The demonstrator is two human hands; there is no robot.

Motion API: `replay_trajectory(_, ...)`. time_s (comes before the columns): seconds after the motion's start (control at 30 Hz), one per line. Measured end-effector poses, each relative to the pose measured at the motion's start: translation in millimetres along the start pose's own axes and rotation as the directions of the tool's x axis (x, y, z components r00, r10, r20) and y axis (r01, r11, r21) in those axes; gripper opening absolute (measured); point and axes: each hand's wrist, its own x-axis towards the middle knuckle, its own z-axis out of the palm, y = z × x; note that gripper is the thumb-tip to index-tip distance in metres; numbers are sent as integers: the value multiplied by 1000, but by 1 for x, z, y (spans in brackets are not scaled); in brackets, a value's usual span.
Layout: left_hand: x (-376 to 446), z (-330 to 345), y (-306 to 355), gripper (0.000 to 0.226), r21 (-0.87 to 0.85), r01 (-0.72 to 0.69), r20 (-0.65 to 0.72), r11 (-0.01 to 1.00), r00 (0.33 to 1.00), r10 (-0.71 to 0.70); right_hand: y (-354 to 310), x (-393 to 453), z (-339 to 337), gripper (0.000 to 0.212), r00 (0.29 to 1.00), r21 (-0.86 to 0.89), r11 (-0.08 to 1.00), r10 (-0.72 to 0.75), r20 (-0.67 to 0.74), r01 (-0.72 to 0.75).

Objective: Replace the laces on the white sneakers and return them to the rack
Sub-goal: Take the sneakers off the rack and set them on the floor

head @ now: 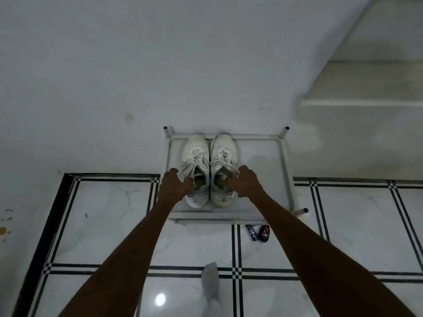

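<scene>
Left hand (176, 187) is laid on the left sneaker (195, 170) at its collar, fingers curled over the outer edge near the tongue; the grip appears clamped on the shoe's opening, though the fingertips are partly hidden. Right hand (245, 183) is set likewise on the right sneaker (223, 169), fingers hooked into the collar. The collar is judged to be taken because it offers a firm edge and allows each shoe to be carried by one hand.

Both sneakers are stood side by side, touching, toes to the far wall, on the top tier of the white rack (285, 161), toward its left half. Laces are threaded in both; whether old or new cannot be told.

Count: two sneakers, two hands, one rack, four post ends visible at most. On the tiled floor (103, 225), just near of the rack, two small items (258, 233) are noted, unidentified. One socked foot (210, 280) is seen nearest.
</scene>
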Motion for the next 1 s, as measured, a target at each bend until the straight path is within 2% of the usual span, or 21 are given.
replay_trajectory(0.03, 4, 3, -3, 82, -37, 32, 16, 999, 999, -31, 0, 3, 1, 53, 998, 50, 998, 47, 35, -49)
replay_trajectory(0.13, 2, 9, 0, 64, -193, 141, 126, 971, 985, -118, 2, 10, 4, 50, 979, 194, 965, 152, 137, -177)
replay_trajectory(0.27, -2, 15, -2, 46, -282, 131, 88, 951, 990, -110, 11, 15, 10, 53, 982, 297, 938, 157, 102, -180)
replay_trajectory(0.33, -4, 15, -1, 49, -279, 125, 71, 952, 992, -109, 15, 17, 12, 59, 982, 335, 924, 159, 104, -185)
replay_trajectory(0.43, -8, 15, -4, 65, -266, 127, 58, 956, 992, -116, 16, 13, 10, 63, 983, 369, 912, 162, 82, -181)
replay_trajectory(0.5, -18, 15, -6, 56, -241, 104, 40, 965, 994, -97, 21, 5, 7, 63, 985, 390, 905, 163, 55, -172)
replay_trajectory(0.6, -57, 17, -9, 21, -209, 46, -10, 977, 999, -49, 38, -25, 2, 59, 992, 384, 914, 123, 41, -129)
replay_trajectory(0.77, -136, 28, -30, 27, -149, -116, -155, 982, 984, 93, 70, -100, 0, 54, 1000, 399, 917, 24, 12, -27)
replay_trajectory(0.83, -173, 35, -45, 15, -108, -156, -207, 982, 969, 132, 88, -134, 1, 52, 999, 414, 910, -19, 25, 7)
replay_trajectory(0.87, -192, 40, -51, 12, -87, -151, -228, 985, 965, 128, 97, -150, 2, 52, 999, 418, 908, -35, 28, 20)
replay_trajectory(1.0, -263, 69, -86, 25, -95, -159, -295, 983, 947, 125, 141, -205, 13, 57, 992, 335, 935, -122, -5, 117)
